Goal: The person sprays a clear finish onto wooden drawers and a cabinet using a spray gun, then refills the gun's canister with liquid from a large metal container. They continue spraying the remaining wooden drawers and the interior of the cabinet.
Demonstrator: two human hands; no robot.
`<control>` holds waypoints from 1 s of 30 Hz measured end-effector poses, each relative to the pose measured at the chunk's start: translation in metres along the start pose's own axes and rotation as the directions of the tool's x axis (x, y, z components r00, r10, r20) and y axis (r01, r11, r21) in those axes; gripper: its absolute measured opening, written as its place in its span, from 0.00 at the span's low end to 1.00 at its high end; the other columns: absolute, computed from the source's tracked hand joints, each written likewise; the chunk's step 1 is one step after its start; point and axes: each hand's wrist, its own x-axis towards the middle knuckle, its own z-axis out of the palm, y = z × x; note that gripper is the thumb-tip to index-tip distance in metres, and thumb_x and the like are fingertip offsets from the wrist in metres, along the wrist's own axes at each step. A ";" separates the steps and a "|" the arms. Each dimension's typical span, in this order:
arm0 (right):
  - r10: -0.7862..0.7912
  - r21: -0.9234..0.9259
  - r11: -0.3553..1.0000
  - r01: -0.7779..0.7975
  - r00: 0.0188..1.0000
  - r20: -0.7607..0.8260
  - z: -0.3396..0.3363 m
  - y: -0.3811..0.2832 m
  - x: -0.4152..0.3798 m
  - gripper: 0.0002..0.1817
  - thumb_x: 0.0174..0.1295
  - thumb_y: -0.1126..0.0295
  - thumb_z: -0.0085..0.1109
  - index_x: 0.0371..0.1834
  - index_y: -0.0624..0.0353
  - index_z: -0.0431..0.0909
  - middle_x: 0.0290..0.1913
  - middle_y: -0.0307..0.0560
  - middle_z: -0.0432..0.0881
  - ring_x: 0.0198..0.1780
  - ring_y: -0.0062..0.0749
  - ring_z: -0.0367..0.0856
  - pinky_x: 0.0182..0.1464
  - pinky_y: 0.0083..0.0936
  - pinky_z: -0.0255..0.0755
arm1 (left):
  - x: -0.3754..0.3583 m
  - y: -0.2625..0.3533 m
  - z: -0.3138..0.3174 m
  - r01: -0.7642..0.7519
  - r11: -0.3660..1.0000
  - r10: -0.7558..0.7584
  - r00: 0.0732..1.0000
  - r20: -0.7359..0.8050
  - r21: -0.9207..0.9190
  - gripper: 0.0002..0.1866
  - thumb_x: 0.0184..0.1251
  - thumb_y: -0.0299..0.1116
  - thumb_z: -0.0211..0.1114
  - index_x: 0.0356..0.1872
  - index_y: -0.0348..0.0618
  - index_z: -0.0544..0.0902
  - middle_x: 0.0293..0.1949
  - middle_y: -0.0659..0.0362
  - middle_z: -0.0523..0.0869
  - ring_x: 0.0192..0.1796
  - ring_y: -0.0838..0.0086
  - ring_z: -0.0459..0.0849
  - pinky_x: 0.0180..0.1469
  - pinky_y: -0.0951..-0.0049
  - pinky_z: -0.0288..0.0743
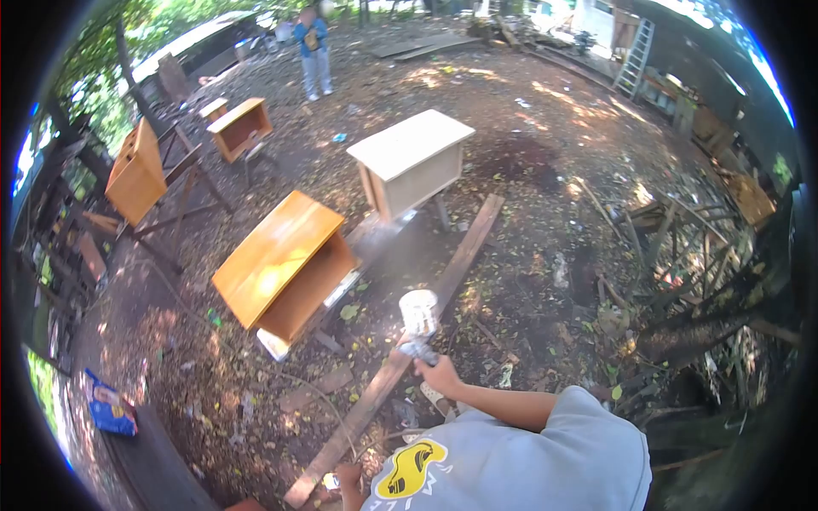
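My right hand [440, 376] is wrapped round the handle of a spray gun [417, 349], which has a whitish, paint-smeared cup [418, 312] on top. A pale haze hangs in front of the gun, toward a cabinet [417, 157] with a white top and greyish side. Low in the view, my left hand [348, 477] is closed on a thin hose [392, 436]; a small white and yellow thing beside the fingers is too small to name. Left of the haze, a glossy orange-brown wooden cabinet [279, 255] lies with its open side facing right.
A long plank [469, 243] crosses the littered ground before me. More wooden furniture [139, 175] rests on trestles at left, near a small open box [241, 129]. A blue bag [111, 407] sits at lower left. Scrap wood [682, 247] piles up right. Another person [313, 55] stands far back.
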 end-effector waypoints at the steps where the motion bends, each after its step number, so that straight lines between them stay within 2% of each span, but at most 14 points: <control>1: 0.031 0.013 0.999 -0.031 0.999 0.008 -0.008 -0.006 -0.003 0.12 0.65 0.67 0.59 0.26 0.62 0.83 0.25 0.40 0.84 0.29 0.20 0.78 0.35 0.26 0.72 | -0.009 0.005 0.000 0.062 0.997 -0.062 0.998 -0.013 -0.041 0.29 0.49 0.57 0.69 0.35 0.36 0.87 0.38 0.40 0.87 0.46 0.49 0.86 0.48 0.54 0.79; 3: -0.001 0.101 0.995 0.006 0.999 -0.052 -0.011 -0.006 -0.001 0.12 0.63 0.69 0.60 0.25 0.64 0.82 0.24 0.41 0.84 0.27 0.21 0.79 0.33 0.25 0.71 | -0.028 0.015 0.002 0.171 0.978 -0.175 0.984 -0.027 -0.122 0.29 0.51 0.57 0.68 0.35 0.34 0.87 0.38 0.39 0.86 0.47 0.48 0.86 0.49 0.54 0.78; 6: 0.061 0.124 0.991 -0.049 0.993 -0.097 -0.015 -0.018 0.004 0.12 0.62 0.70 0.60 0.24 0.65 0.82 0.23 0.42 0.83 0.26 0.22 0.79 0.32 0.24 0.70 | -0.054 0.033 -0.020 0.261 0.946 -0.262 0.965 0.020 -0.194 0.31 0.52 0.58 0.67 0.36 0.32 0.86 0.38 0.37 0.86 0.48 0.48 0.86 0.50 0.56 0.78; 9: 0.065 0.142 0.988 -0.055 0.996 -0.062 -0.013 -0.021 0.008 0.12 0.61 0.70 0.60 0.23 0.65 0.82 0.23 0.42 0.83 0.25 0.22 0.79 0.31 0.24 0.71 | -0.042 0.008 -0.011 0.136 0.984 -0.140 0.990 -0.025 -0.118 0.31 0.53 0.58 0.67 0.37 0.33 0.86 0.39 0.37 0.86 0.48 0.48 0.85 0.51 0.55 0.78; 10: 0.057 0.118 0.992 -0.051 0.997 -0.048 -0.012 -0.022 0.007 0.12 0.61 0.70 0.60 0.24 0.66 0.82 0.23 0.42 0.84 0.26 0.22 0.80 0.33 0.24 0.71 | -0.029 -0.008 0.002 0.129 0.992 -0.129 0.991 -0.036 -0.017 0.31 0.54 0.59 0.66 0.39 0.35 0.87 0.41 0.38 0.86 0.49 0.47 0.85 0.53 0.55 0.77; 13: 0.082 0.146 0.986 -0.082 0.997 0.008 -0.007 -0.032 0.001 0.12 0.61 0.69 0.60 0.24 0.66 0.82 0.23 0.43 0.84 0.27 0.22 0.80 0.34 0.24 0.71 | -0.039 -0.004 -0.014 0.149 0.984 -0.157 0.985 -0.078 -0.096 0.30 0.54 0.59 0.66 0.41 0.37 0.87 0.44 0.39 0.86 0.49 0.47 0.85 0.54 0.54 0.77; 14: 0.051 0.122 0.991 -0.051 0.999 0.004 -0.004 -0.034 0.001 0.12 0.61 0.69 0.60 0.25 0.66 0.82 0.24 0.43 0.84 0.28 0.22 0.80 0.34 0.24 0.71 | -0.042 -0.001 -0.021 0.193 0.973 -0.200 0.979 -0.040 -0.127 0.29 0.52 0.58 0.69 0.43 0.40 0.87 0.46 0.40 0.85 0.49 0.48 0.85 0.55 0.55 0.77; 17: -0.011 0.087 0.996 0.009 1.000 0.016 0.004 -0.036 0.000 0.11 0.61 0.69 0.59 0.26 0.66 0.83 0.24 0.43 0.85 0.28 0.23 0.80 0.35 0.24 0.72 | -0.024 -0.024 0.000 0.214 0.964 -0.233 0.966 -0.115 -0.158 0.30 0.50 0.57 0.71 0.42 0.39 0.87 0.44 0.40 0.86 0.48 0.48 0.85 0.53 0.55 0.77; 20: -0.013 0.124 0.992 0.007 0.999 0.051 0.009 -0.041 0.000 0.11 0.61 0.69 0.59 0.27 0.66 0.83 0.25 0.42 0.85 0.28 0.22 0.80 0.35 0.24 0.72 | -0.048 -0.006 -0.021 0.234 0.932 -0.244 0.970 -0.004 -0.278 0.31 0.48 0.57 0.72 0.41 0.35 0.86 0.42 0.39 0.86 0.48 0.47 0.85 0.50 0.55 0.78; 23: -0.036 0.138 0.990 0.029 0.998 0.049 0.013 -0.051 -0.002 0.10 0.61 0.69 0.59 0.27 0.65 0.83 0.25 0.42 0.84 0.29 0.22 0.80 0.36 0.24 0.72 | -0.042 -0.014 0.001 0.221 0.964 -0.242 0.959 -0.150 -0.145 0.32 0.48 0.57 0.73 0.41 0.33 0.86 0.41 0.39 0.86 0.48 0.48 0.85 0.50 0.55 0.78; 24: -0.053 0.139 0.989 0.046 0.997 0.047 0.015 -0.048 -0.001 0.10 0.61 0.69 0.59 0.27 0.65 0.83 0.25 0.42 0.84 0.29 0.22 0.80 0.36 0.24 0.72 | -0.043 -0.017 0.004 0.263 0.948 -0.286 0.951 -0.119 -0.181 0.33 0.50 0.57 0.70 0.43 0.34 0.85 0.43 0.39 0.86 0.49 0.48 0.84 0.52 0.55 0.77; 27: -0.059 0.133 0.990 0.053 0.997 0.042 0.018 -0.041 0.000 0.10 0.62 0.69 0.60 0.28 0.65 0.83 0.25 0.42 0.84 0.29 0.22 0.80 0.37 0.24 0.72 | -0.044 -0.034 0.011 0.169 0.935 -0.188 0.982 -0.030 -0.313 0.34 0.52 0.59 0.66 0.43 0.32 0.85 0.44 0.37 0.85 0.51 0.48 0.84 0.56 0.55 0.75; 28: -0.051 0.129 0.991 0.046 0.998 0.041 0.019 -0.040 -0.001 0.10 0.62 0.69 0.60 0.28 0.65 0.83 0.25 0.42 0.84 0.30 0.22 0.80 0.37 0.24 0.72 | -0.045 -0.036 0.015 0.225 0.910 -0.240 0.971 0.000 -0.349 0.34 0.53 0.58 0.62 0.43 0.31 0.85 0.46 0.35 0.84 0.53 0.48 0.83 0.58 0.57 0.74; 30: -0.009 0.141 0.990 0.001 0.998 0.055 0.021 -0.032 -0.004 0.09 0.62 0.70 0.60 0.29 0.65 0.83 0.26 0.42 0.84 0.31 0.22 0.80 0.38 0.24 0.73 | -0.056 -0.035 0.025 0.256 0.936 -0.267 0.963 -0.017 -0.244 0.33 0.53 0.57 0.63 0.43 0.32 0.85 0.45 0.36 0.84 0.53 0.48 0.83 0.58 0.58 0.74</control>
